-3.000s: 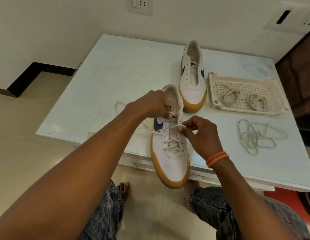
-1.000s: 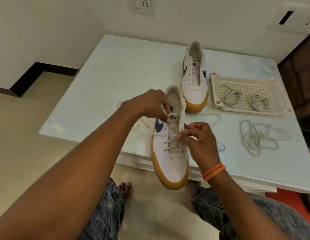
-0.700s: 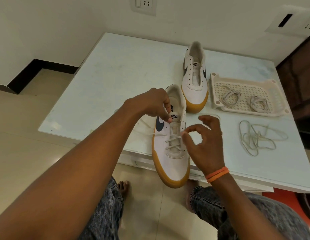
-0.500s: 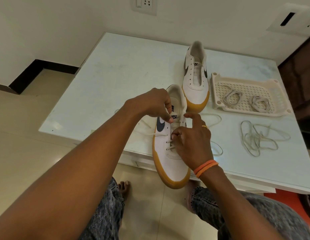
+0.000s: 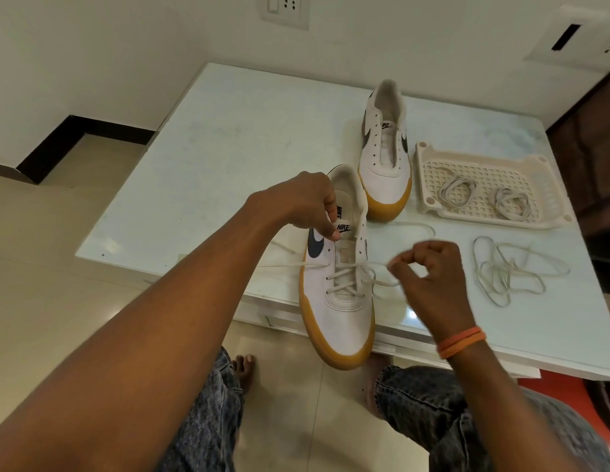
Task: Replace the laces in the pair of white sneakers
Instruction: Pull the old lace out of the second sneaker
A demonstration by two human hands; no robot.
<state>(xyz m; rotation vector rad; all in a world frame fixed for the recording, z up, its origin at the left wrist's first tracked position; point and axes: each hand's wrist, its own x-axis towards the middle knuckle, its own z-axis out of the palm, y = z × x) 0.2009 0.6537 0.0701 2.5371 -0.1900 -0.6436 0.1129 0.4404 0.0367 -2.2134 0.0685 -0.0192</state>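
- The near sneaker (image 5: 341, 311), beside the tray (image 5: 422, 172), has a smooth matt white upper and a rubbery tan sole.
- The lace (image 5: 348, 267) threaded in it looks like woven cloth.
- The tray is matt cream plastic with a grid floor.
- The table (image 5: 235, 137) under the tray is glossy, like glass.
- Trousers (image 5: 429, 407) nearest the camera are mottled denim.
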